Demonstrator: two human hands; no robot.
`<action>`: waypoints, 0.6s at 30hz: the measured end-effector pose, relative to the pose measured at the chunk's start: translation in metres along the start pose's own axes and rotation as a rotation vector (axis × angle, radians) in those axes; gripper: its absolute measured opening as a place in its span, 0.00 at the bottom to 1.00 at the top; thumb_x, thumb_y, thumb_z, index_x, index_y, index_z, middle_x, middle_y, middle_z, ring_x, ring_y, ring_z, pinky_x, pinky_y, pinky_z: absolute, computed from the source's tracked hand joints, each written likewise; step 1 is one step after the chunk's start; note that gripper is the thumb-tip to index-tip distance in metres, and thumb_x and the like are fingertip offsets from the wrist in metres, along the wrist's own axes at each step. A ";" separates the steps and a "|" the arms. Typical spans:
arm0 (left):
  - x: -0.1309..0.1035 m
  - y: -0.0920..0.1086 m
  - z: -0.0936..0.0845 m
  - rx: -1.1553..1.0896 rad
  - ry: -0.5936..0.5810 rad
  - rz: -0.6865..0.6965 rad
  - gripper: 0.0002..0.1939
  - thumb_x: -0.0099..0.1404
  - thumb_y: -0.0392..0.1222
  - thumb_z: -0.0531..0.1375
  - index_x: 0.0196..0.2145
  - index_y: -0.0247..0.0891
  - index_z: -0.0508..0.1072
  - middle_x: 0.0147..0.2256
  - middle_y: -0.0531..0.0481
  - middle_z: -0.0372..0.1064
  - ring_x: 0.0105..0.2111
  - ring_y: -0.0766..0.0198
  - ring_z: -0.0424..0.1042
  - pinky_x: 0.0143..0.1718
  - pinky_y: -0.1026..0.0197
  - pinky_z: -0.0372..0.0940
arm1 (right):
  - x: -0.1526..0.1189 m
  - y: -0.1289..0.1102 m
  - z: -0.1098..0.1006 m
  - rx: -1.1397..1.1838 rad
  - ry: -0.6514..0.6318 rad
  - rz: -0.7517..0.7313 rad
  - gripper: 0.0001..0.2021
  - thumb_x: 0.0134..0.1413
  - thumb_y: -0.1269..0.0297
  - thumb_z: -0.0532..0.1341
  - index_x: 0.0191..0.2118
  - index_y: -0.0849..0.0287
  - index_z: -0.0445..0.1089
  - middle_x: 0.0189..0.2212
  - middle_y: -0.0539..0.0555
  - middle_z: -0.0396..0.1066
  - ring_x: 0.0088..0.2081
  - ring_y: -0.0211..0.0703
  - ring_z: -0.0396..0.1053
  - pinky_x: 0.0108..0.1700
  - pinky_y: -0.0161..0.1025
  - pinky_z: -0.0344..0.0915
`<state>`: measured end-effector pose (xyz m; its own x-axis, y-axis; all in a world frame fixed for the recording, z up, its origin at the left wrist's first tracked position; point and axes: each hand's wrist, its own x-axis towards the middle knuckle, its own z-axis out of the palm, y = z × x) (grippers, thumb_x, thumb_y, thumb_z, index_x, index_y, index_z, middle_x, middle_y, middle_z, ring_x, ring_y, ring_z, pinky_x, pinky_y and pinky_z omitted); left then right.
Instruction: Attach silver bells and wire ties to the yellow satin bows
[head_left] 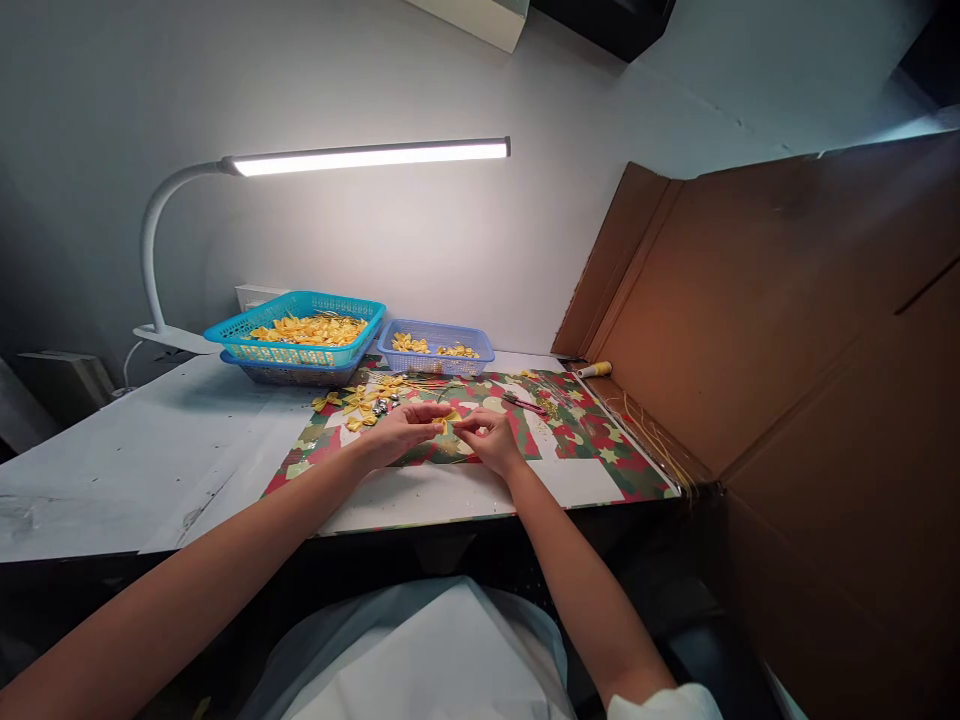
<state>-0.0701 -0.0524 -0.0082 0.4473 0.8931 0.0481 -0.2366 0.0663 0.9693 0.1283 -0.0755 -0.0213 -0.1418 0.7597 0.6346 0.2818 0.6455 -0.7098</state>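
Observation:
Between my two hands, just above the table, is a small yellow ribbon bow (448, 420). My left hand (409, 430) pinches its left side with thumb and fingers. On the other side, the fingertips of my right hand (489, 437) are closed on its right edge. Left of my hands, several loose yellow bows (366, 400) lie in a pile with small silvery pieces (382, 406) among them. Beyond my right hand rests a reddish tool (523, 403), too small to name surely.
A turquoise basket (225, 335) heaped with yellow bows sits on a blue one at the left. A lilac basket (480, 355) holds more. The lamp (367, 157) reaches over the table (172, 430). Tall cardboard (750, 320) walls the right side, near a thread spool (595, 370).

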 end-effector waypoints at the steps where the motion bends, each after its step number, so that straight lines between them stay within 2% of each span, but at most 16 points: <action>1: 0.000 0.000 0.000 0.002 -0.001 0.001 0.26 0.35 0.45 0.79 0.36 0.39 0.83 0.39 0.46 0.80 0.38 0.59 0.75 0.39 0.60 0.67 | 0.000 0.000 0.000 -0.001 0.001 0.000 0.06 0.50 0.61 0.69 0.27 0.55 0.80 0.23 0.52 0.73 0.26 0.41 0.67 0.31 0.40 0.67; 11: 0.000 -0.001 -0.002 0.028 -0.018 0.014 0.27 0.38 0.46 0.79 0.38 0.39 0.83 0.38 0.46 0.79 0.37 0.59 0.75 0.40 0.58 0.67 | -0.001 -0.002 0.000 -0.009 0.005 0.013 0.06 0.50 0.60 0.69 0.26 0.55 0.80 0.23 0.52 0.72 0.26 0.41 0.67 0.32 0.40 0.67; 18: 0.003 -0.005 -0.005 0.047 -0.052 0.024 0.28 0.39 0.47 0.79 0.39 0.39 0.82 0.39 0.45 0.79 0.37 0.59 0.75 0.39 0.59 0.67 | -0.001 -0.003 0.000 0.006 0.005 0.036 0.07 0.49 0.59 0.70 0.26 0.55 0.80 0.25 0.53 0.75 0.28 0.42 0.70 0.32 0.40 0.69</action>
<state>-0.0716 -0.0482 -0.0139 0.4865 0.8697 0.0831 -0.2075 0.0226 0.9780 0.1277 -0.0782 -0.0196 -0.1268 0.7819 0.6103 0.2807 0.6184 -0.7340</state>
